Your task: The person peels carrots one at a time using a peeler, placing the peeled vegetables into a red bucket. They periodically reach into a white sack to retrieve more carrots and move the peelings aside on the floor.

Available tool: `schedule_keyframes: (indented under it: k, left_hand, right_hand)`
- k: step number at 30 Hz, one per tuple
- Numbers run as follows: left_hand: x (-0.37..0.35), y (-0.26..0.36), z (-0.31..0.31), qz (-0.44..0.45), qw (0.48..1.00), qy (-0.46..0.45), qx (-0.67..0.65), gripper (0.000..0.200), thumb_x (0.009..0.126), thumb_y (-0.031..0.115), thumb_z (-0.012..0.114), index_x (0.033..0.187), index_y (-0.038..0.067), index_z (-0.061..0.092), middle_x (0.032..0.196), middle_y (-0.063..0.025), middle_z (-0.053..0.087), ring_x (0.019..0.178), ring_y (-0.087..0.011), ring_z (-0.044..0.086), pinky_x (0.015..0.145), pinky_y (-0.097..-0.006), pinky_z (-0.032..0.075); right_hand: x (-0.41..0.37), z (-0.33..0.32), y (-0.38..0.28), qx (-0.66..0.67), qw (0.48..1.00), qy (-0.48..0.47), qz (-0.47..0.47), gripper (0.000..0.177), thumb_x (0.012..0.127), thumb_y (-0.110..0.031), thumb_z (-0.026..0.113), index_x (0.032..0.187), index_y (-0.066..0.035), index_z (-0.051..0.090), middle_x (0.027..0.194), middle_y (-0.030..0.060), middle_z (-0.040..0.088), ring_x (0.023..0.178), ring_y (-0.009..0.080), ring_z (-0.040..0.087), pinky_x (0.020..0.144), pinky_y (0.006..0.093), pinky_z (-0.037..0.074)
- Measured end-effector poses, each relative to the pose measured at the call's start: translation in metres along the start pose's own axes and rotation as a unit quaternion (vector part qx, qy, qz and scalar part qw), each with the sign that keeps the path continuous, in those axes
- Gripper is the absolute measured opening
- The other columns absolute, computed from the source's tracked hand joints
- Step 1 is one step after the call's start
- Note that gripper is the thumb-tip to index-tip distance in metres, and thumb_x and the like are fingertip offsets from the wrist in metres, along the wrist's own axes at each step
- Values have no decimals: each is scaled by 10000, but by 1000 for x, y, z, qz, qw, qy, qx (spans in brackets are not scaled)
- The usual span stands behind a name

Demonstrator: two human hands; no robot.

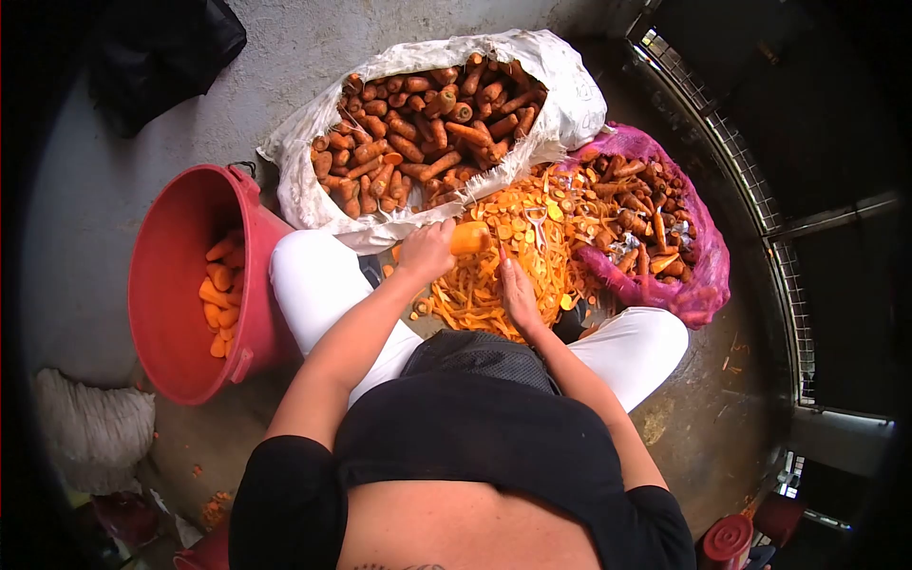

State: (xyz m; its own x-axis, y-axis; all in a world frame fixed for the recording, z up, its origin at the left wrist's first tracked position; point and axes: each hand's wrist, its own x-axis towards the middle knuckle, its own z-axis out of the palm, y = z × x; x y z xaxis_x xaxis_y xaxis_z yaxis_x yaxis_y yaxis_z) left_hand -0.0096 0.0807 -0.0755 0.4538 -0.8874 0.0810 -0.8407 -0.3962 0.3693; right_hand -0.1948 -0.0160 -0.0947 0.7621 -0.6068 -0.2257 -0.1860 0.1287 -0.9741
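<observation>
My left hand [426,251] is wrapped around the thick end of a peeled orange carrot [470,237], held level above the heap of peelings. Just to the right, my right hand [518,293] is closed, its fingers pointing up near the carrot's tip. A thin reddish piece shows at those fingertips, too small to name. Carrot peelings [494,299] and round cut slices are piled beneath both hands, between my legs. On the pile beyond my right hand lies a pale Y-shaped peeler [538,226].
A white woven sack [575,90] full of unpeeled carrots lies open ahead. At right is a purple mesh sack [708,252] holding carrot scraps. A red tub [161,313] with peeled carrots stands left. A metal-framed grille [750,190] runs along the right.
</observation>
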Motion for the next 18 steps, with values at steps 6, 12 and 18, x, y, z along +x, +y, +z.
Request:
schedule_keyframes:
  k: [6, 12, 18]
  left_hand:
    - [-1, 4, -7, -25, 999, -28, 15, 367, 663, 85, 620, 1002, 16, 499, 885, -181, 634, 844, -352, 632, 761, -440, 500]
    - [-2, 3, -3, -17, 999, 15, 31, 357, 652, 126, 666, 964, 43, 516, 871, -138, 637, 767, -350, 636, 678, -439, 513]
    - [0, 7, -8, -40, 999, -28, 13, 380, 666, 109, 621, 1018, 26, 502, 877, -174, 638, 841, -348, 635, 760, -447, 502]
  right_hand:
    - [-1, 2, 5, -75, 996, 0, -50, 406, 1014, -387, 355, 1090, -30, 532, 762, -28, 403, 631, 72, 364, 585, 215, 352]
    - [1, 3, 15, -84, 996, -5, -16, 454, 1007, -408, 348, 1137, -19, 545, 774, 90, 493, 732, 185, 479, 717, 307, 418]
    - [1, 6, 8, -92, 995, 4, -24, 448, 1005, -415, 345, 1016, -4, 521, 752, 133, 489, 703, 239, 486, 692, 344, 417]
